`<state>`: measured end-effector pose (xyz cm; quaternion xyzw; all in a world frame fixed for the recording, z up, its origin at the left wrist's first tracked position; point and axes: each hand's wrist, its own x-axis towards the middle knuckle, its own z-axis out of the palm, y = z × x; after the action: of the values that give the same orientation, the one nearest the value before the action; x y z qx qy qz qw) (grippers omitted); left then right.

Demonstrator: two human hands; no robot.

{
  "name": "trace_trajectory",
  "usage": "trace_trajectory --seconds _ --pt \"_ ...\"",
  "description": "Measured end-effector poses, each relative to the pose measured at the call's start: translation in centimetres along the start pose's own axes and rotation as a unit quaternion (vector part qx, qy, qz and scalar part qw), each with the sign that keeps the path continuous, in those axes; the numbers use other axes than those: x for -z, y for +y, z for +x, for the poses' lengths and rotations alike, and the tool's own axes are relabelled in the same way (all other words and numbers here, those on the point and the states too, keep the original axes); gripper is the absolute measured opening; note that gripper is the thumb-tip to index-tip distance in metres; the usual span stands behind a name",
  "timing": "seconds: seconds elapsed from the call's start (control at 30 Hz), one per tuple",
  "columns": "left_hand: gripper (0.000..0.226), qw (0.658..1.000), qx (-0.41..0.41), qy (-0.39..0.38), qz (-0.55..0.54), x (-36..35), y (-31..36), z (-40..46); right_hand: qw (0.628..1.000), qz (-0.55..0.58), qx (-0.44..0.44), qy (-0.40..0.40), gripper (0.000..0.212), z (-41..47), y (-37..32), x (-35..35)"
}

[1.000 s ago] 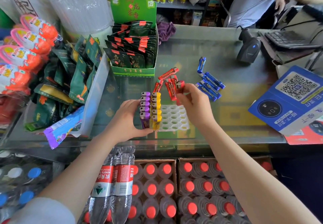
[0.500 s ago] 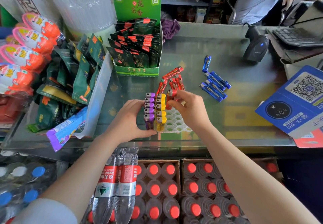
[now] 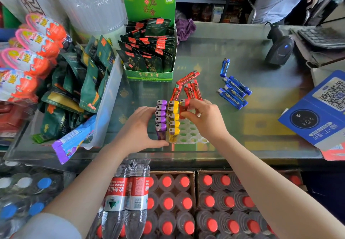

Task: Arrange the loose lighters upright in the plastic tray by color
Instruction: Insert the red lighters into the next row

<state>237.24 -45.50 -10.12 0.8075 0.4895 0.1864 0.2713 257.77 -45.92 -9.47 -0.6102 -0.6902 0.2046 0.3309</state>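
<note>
Sorting lighters at a shop counter: you stand over the glass countertop (image 3: 214, 48) with the plastic tray (image 3: 188, 134) near its front edge, two colour rows filled and a third just begun.
Done: five purple lighters (image 3: 161, 116) stand upright in the tray's left row, and five yellow lighters (image 3: 173, 116) stand in the row just beside them.
In hand: one red lighter (image 3: 183, 106), upright at the tray's far edge, next to the yellow row; whether it is fully seated in its socket cannot be told.
Left, red: four red lighters (image 3: 188, 86) lie loose on the glass just beyond the tray, toward the middle of the countertop.
Left, blue: five blue lighters (image 3: 233, 89) lie flat to the right of the red ones, well apart from the tray.
Progress: by this count, you look a little past halfway; the tray's right part shows open sockets.
Right hand: your right hand (image 3: 205, 119) reaches over the tray from its right side, thumb and fingertips pinched closed on the red lighter, wrist low over the empty sockets.
Left hand: your left hand (image 3: 139, 126) cups the tray's left side, fingers curled against the purple row and the thumb pressed at the near corner, steadying it rather than lifting anything.
</note>
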Motion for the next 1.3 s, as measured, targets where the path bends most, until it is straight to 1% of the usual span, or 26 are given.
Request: trace_trajectory --seconds 0.03,0.1,0.13,0.17,0.2,0.27,0.3,0.33,0.4,0.5,0.7,0.83,0.9,0.97,1.0,1.07,1.13,1.2,1.3 --pt "0.081 1.0 0.003 -0.002 -0.006 0.0 0.0 0.0 1.0 -0.01 0.003 -0.009 0.016 0.0 -0.1 0.1" --pt "0.084 1.0 0.015 0.0 -0.025 -0.2 -0.1 -0.2 0.998 -0.035 0.028 -0.052 0.017 -0.2 0.0 0.5" --pt "0.085 0.999 0.02 0.003 -0.033 -0.3 -0.1 -0.3 0.996 -0.039 0.04 -0.071 0.02 -0.3 0.1 0.8" --pt "0.086 0.999 0.025 0.006 -0.04 -0.4 -0.2 -0.4 0.997 -0.025 0.035 -0.07 0.026 -0.3 0.3 1.1" --pt "0.086 0.999 0.028 0.009 -0.045 -0.4 -0.2 -0.4 0.999 0.001 0.011 -0.044 0.033 -0.1 0.6 1.5" --pt "0.086 0.998 0.03 0.007 -0.049 -0.4 -0.2 -0.4 0.996 0.039 -0.071 0.039 0.042 0.8 1.5 2.0" --pt "0.086 0.998 0.029 0.004 -0.046 -0.4 -0.1 -0.3 0.99 0.039 -0.116 0.062 0.041 1.4 1.9 2.1" --pt "0.086 0.999 0.029 0.0 -0.043 -0.4 -0.1 -0.2 0.986 0.028 -0.152 0.068 0.038 2.0 2.3 1.9" --pt "0.085 0.999 0.026 -0.007 -0.031 -0.3 0.1 0.1 0.981 -0.005 -0.185 0.053 0.032 3.2 2.9 1.3" --pt "0.086 0.999 0.025 -0.01 -0.021 -0.4 0.2 0.3 0.98 -0.032 -0.193 0.029 0.028 4.5 3.1 0.4" --pt "0.088 0.999 0.015 -0.029 -0.027 -0.1 0.1 0.0 0.973 -0.072 -0.218 0.029 0.033 5.4 2.5 -0.4" --pt "0.083 0.999 0.014 -0.036 -0.034 0.0 0.0 0.0 0.965 -0.144 -0.219 -0.008 0.015 5.6 2.3 0.5" --pt "0.081 0.999 0.016 -0.033 -0.029 0.0 -0.1 0.0 0.96 -0.165 -0.225 -0.032 0.015 5.4 2.1 1.1" --pt "0.081 0.999 0.017 -0.028 -0.027 -0.1 -0.2 0.0 0.964 -0.142 -0.224 -0.015 0.014 4.9 1.9 1.9" --pt "0.082 0.999 0.016 -0.026 -0.026 -0.1 -0.2 0.0 0.971 -0.106 -0.215 0.004 0.013 4.4 1.7 2.2" --pt "0.082 0.999 0.014 -0.02 -0.022 -0.2 -0.2 0.0 0.982 0.013 -0.186 0.038 0.009 3.2 0.8 2.8" --pt "0.082 1.0 0.01 -0.014 -0.02 -0.2 -0.2 0.0 0.98 0.12 -0.155 0.043 0.007 1.8 -0.1 3.0" --pt "0.081 1.0 0.011 -0.011 -0.024 -0.2 -0.2 0.0 0.978 0.156 -0.135 0.023 0.008 0.3 -0.2 2.5" --pt "0.078 1.0 0.014 -0.008 -0.026 -0.3 -0.3 -0.1 0.979 0.152 -0.135 0.028 0.01 -1.3 0.3 1.0"
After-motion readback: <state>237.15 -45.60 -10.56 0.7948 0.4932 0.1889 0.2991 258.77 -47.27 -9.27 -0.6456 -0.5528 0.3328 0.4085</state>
